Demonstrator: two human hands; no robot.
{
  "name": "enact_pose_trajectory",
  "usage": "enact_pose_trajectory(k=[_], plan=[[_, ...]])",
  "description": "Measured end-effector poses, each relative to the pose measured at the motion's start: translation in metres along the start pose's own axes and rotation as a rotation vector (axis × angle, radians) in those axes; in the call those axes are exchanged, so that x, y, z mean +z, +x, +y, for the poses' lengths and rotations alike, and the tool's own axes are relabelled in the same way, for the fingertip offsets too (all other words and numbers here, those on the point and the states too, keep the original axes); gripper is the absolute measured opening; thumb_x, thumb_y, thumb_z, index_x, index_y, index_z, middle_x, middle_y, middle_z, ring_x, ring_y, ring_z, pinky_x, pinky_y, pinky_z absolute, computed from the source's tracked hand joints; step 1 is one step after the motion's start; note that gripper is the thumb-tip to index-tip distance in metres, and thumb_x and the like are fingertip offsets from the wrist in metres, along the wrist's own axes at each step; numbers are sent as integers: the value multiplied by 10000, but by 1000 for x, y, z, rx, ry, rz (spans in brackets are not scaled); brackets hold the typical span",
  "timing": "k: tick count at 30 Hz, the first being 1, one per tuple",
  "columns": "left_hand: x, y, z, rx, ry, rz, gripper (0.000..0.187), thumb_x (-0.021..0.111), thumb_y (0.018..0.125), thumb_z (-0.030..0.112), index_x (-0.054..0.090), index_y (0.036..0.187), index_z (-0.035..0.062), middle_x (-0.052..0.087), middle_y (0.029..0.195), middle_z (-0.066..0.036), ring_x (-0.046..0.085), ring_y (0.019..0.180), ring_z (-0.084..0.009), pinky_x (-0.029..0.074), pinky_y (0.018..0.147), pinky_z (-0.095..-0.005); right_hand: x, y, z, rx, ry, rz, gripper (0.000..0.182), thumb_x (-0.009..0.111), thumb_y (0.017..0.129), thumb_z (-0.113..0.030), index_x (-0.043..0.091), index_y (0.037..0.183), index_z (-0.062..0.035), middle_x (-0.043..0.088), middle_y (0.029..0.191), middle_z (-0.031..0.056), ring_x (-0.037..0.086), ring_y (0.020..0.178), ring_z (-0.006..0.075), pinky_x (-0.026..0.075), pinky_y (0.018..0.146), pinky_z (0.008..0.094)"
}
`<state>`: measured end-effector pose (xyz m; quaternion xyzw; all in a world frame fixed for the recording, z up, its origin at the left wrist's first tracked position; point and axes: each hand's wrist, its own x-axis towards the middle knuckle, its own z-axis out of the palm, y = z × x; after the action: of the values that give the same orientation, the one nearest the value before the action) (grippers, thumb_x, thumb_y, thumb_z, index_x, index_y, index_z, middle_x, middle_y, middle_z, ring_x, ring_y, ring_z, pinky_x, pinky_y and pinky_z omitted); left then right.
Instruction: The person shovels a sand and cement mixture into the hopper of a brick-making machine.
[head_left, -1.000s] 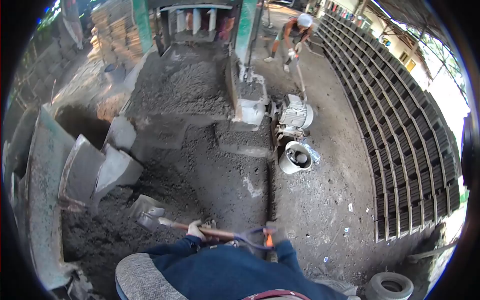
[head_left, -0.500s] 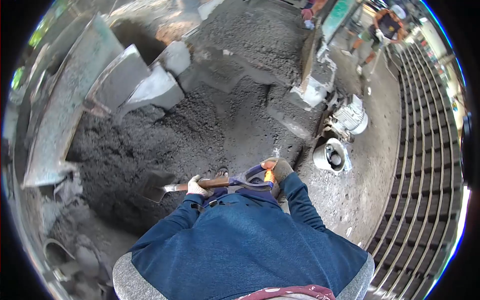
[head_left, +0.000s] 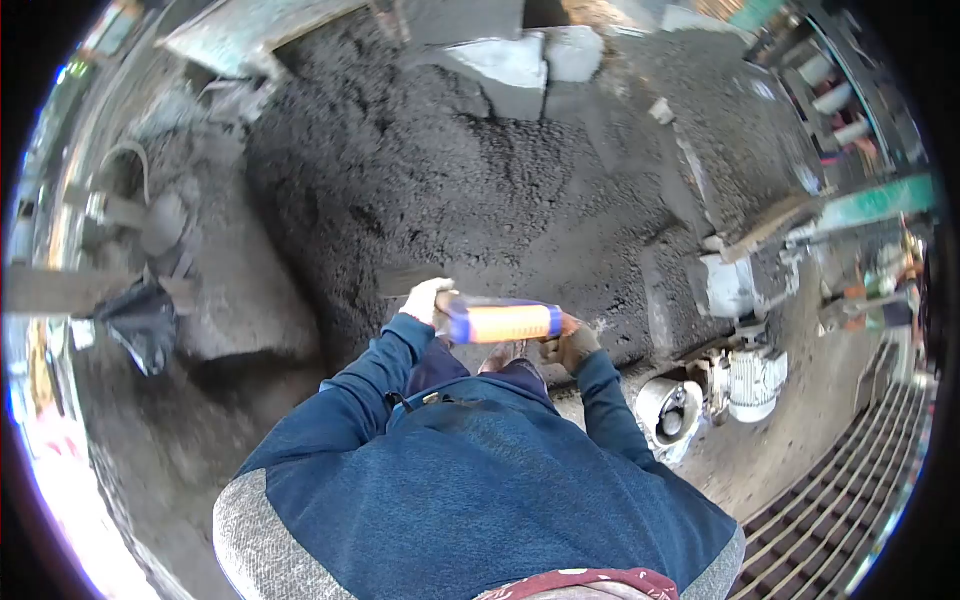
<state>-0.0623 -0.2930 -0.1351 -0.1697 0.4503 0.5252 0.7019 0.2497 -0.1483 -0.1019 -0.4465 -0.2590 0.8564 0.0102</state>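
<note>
I hold a shovel whose purple and orange handle (head_left: 510, 322) lies crosswise in front of my waist. My left hand (head_left: 428, 303), in a pale glove, is closed around the shaft side. At the handle's other end my right hand (head_left: 572, 348) is closed, its fingers partly hidden. The shovel's blade (head_left: 408, 280) shows only as a blurred dark shape beyond my left hand. Damp dark grey granular material (head_left: 450, 170) is spread over the ground ahead of me.
On the right stand an electric motor (head_left: 757, 385) and a pale bucket (head_left: 669, 412) with something round inside. Metal grating (head_left: 850, 500) lies at the lower right. Concrete blocks (head_left: 500, 65) border the pile. A black plastic bag (head_left: 142, 322) hangs at the left.
My view has swung to the left, so the surroundings sit further right. The shovel has turned in my hands, bringing the orange part of its handle face up. Both hands keep hold.
</note>
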Motion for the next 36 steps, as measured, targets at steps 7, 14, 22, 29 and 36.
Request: enact_pose_trajectory(k=[7, 14, 22, 29, 36], plan=[[29, -84, -48, 34, 249, -207, 230, 595, 966, 206, 661, 1113, 41, 682, 852, -83, 655, 706, -190, 546, 659, -295, 109, 105, 57, 324, 329, -89, 414, 607, 944, -451, 629, 1131, -83, 679, 934, 96, 662, 790, 293, 565, 835, 474], [-116, -281, -30, 541, -116, -526, 531, 591, 958, 456, 589, 1168, -32, 662, 1069, -200, 665, 952, -305, 558, 834, -408, 57, 208, 74, -133, 475, 166, 139, 666, 797, -142, 542, 859, -126, 535, 756, 33, 555, 683, 216, 533, 677, 386], [-227, -359, -58, 865, -205, 62, 317, 524, 1010, 303, 615, 980, 1, 652, 806, -109, 642, 725, -214, 554, 765, -351, 266, 207, 10, -494, 77, 281, 124, 647, 866, -143, 537, 907, -105, 549, 796, 36, 572, 739, 232, 537, 720, 410], [-370, -242, -232, 813, -837, 368, 338, 494, 1035, 388, 617, 995, 75, 609, 750, -68, 596, 643, -201, 507, 630, -313, 327, 406, 169, -60, -307, 279, 72, 589, 913, -151, 521, 917, -126, 538, 732, 51, 559, 566, 260, 542, 574, 458], [-273, -382, -431, 391, -406, 1970, 431, 556, 922, 225, 592, 1303, 28, 622, 1243, -192, 632, 1091, -292, 545, 918, -432, 383, 252, 511, 671, -468, -38, 160, 580, 916, -149, 543, 796, -50, 568, 640, 174, 614, 535, 379, 529, 485, 540]])
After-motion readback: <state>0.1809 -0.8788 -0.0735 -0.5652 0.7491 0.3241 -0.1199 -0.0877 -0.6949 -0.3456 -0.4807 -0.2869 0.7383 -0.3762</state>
